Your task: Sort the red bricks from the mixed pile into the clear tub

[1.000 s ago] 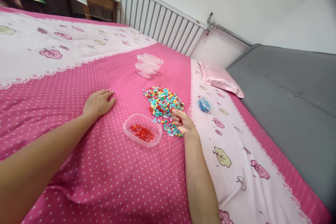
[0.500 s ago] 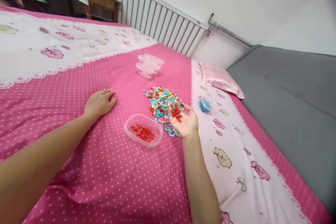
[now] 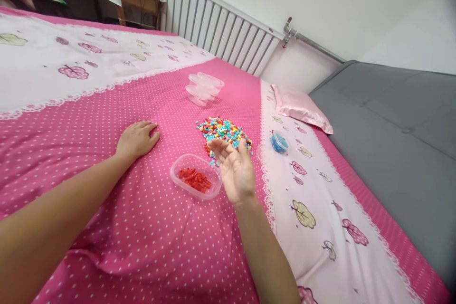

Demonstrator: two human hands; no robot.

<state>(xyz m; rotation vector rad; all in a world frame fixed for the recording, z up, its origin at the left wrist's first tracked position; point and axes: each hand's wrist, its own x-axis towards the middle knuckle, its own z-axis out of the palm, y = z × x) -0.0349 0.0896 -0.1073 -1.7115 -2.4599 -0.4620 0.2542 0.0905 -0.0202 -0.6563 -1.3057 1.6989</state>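
Observation:
My right hand [image 3: 235,171] is open with the palm turned up and to the left, and no bricks show in it. It hovers at the right rim of a clear plastic container [image 3: 174,181] that holds a heap of small red building bricks [image 3: 194,179]. Behind the fingers lies a pile of mixed-colour building bricks [image 3: 224,129], its near part hidden by the hand. My left hand [image 3: 137,141] rests palm down on the pink dotted bedspread [image 3: 142,228], fingers stretched out, touching no bricks.
Stacked clear containers [image 3: 204,89] stand beyond the pile. On the right, a small container of blue bricks [image 3: 279,142] sits on the white strip, with a clear lid [image 3: 261,152] beside it. A pink pillow [image 3: 301,109] lies near the grey headboard [image 3: 384,128]; metal bars [image 3: 213,23] line the far side.
My right hand has moved left to the container's edge and tilted. The red bricks that lay in its palm are gone from it, and the container's red heap looks fuller. My left hand stays put.

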